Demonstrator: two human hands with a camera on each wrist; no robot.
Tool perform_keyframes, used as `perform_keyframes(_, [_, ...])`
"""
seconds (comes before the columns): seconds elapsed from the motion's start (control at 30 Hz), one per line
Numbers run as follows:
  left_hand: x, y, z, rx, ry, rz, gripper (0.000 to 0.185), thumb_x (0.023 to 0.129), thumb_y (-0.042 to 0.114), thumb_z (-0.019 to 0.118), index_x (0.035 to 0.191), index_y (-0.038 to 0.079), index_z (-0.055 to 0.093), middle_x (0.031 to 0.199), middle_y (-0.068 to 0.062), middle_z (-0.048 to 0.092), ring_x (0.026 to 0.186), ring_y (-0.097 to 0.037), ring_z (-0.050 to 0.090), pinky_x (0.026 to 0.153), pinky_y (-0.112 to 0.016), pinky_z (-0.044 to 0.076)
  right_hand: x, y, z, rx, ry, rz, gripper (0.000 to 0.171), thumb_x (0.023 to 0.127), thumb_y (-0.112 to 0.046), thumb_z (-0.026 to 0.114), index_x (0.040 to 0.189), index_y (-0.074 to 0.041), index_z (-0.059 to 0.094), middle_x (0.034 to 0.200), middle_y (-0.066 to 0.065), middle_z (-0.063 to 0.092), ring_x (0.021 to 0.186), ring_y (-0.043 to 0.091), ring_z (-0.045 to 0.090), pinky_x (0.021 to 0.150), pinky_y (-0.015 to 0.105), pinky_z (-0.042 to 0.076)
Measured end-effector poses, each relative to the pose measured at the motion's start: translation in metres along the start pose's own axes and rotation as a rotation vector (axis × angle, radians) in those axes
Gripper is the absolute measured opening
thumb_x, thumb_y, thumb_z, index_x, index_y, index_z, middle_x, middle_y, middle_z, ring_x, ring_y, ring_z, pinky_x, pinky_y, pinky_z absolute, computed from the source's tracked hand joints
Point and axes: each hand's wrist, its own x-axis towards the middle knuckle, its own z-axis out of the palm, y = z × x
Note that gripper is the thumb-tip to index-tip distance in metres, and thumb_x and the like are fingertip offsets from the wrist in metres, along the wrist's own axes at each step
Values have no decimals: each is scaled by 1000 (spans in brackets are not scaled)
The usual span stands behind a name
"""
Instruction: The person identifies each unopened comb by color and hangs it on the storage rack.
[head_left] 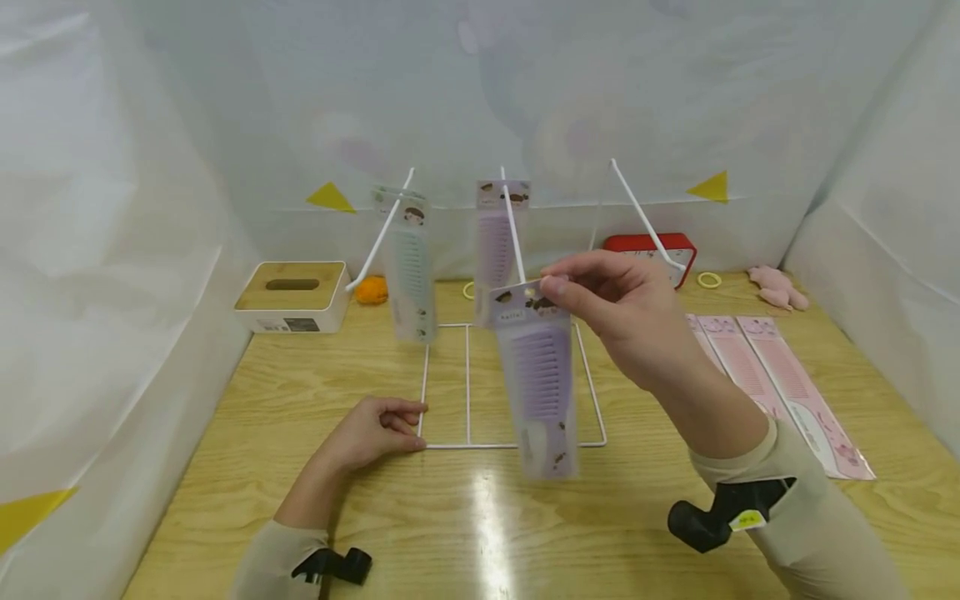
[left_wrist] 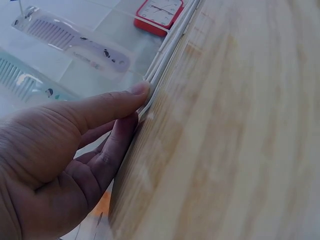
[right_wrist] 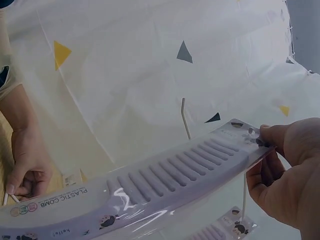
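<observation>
Above the wooden table (head_left: 300, 400), the right hand (head_left: 622, 321) pinches a packaged purple plastic comb (head_left: 540, 383) at the white wire rack's (head_left: 450, 383) middle peg (head_left: 512, 225); the left hand (head_left: 371, 433) grips the rack base. Hanging seems underway; next, the packet's hole needs aligning with the peg.

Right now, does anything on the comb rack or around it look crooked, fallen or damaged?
Nothing stands out. The purple comb hangs straight from the right hand's pinch at the middle hook. The left hand steadies the wire rack at its base corner. The green comb hangs level; the pink combs lie flat.
</observation>
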Motion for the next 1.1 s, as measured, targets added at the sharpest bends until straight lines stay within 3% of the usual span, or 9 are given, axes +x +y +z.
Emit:
perform_keyframes(0.2, [1,-1,-2,8,4,16,51,79,10,85,125,-3,67,103,-14,69,87,-17,65,73,-21,54,10,7,0,-49,30,42,20,90,3,69,94,-14,77,94,-4,74,84,9,66,78,22,56])
perform_keyframes(0.43, [1,-1,-4,12,7,14,52,80,10,84,126,-2,66,104,-14,69,88,-17,66,73,-21,55,36,20,-3,-80,81,53,9,88,-7,76,96,-9,78,88,-3,72,81,9,63,76,21,55])
perform_keyframes(0.6, [0,0,-4,20,13,13,51,79,10,85,126,-2,67,104,-14,69,87,-16,65,73,-21,54,58,30,-8,-123,121,81,12,89,-13,76,100,-9,77,91,-2,69,85,12,61,78,21,54])
perform_keyframes(0.83, [-1,2,-2,14,17,28,50,79,10,84,124,-4,67,102,-15,69,86,-13,64,73,-20,53,91,44,-10,-57,174,130,10,90,-15,75,98,-8,76,92,-1,68,88,11,62,81,22,55])
perform_keyframes(1.1, [-1,2,1,12,19,6,50,79,10,85,124,-2,68,100,-14,69,85,-11,64,72,-20,53,109,49,-12,-34,209,169,5,91,-14,74,94,-11,75,91,-3,68,87,10,62,82,23,55])
